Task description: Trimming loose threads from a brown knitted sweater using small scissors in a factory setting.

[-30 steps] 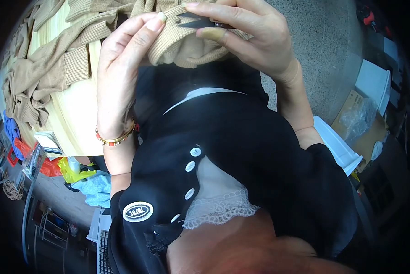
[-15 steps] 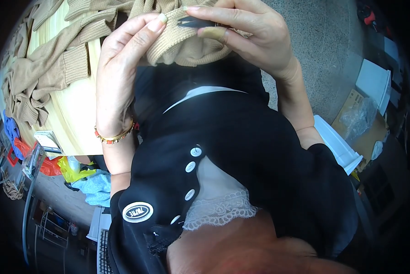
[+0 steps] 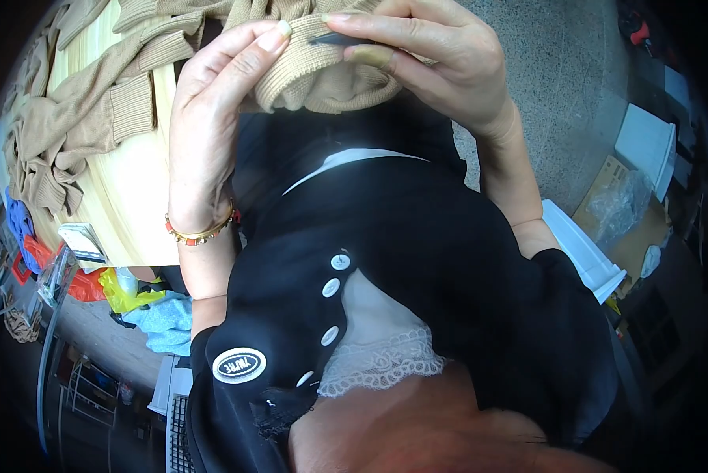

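My left hand (image 3: 220, 87) pinches the ribbed edge of a beige knit garment (image 3: 311, 67) between thumb and fingers at the top of the view. My right hand (image 3: 441, 59) is closed round small black thread snips (image 3: 340, 39), gripped between the thumb and index finger. Their pointed tips lie close together against the knit, just right of my left thumb. A yellowish-brown cover wraps the right thumb's tip. Whether a thread sits between the blades is too small to tell.
More beige knit pieces (image 3: 94, 110) lie on the pale wooden table (image 3: 125, 213) at the left. A small box (image 3: 82, 242) sits at its near edge. Plastic bags (image 3: 125, 293) and blue cloth (image 3: 163, 322) are below. White bins (image 3: 644, 146) and cardboard (image 3: 630, 236) stand at the right.
The snips' two tips, spread apart half a second ago, have come together on the knit. Both hands have barely moved.
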Action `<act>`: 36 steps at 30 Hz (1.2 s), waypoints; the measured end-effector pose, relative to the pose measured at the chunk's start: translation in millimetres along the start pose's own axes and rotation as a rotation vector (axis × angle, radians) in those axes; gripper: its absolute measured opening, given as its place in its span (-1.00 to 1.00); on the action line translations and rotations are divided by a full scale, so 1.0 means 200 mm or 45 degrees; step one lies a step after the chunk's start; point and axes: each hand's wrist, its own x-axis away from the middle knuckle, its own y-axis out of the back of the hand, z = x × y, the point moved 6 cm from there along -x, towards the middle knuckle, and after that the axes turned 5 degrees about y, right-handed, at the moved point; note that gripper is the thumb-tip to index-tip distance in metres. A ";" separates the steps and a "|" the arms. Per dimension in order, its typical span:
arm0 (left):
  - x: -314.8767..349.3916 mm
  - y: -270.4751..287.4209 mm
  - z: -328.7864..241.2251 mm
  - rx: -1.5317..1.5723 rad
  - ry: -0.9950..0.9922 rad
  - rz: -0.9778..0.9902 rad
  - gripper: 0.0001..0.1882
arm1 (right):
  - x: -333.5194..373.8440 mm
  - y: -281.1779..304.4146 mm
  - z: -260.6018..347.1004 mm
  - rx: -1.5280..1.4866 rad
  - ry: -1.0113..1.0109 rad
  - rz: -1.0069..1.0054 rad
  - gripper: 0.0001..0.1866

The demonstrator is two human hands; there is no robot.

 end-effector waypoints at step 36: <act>-0.07 -0.03 0.09 0.000 -0.035 -0.004 -0.73 | 0.04 0.05 -0.05 0.032 -0.059 -0.101 -0.61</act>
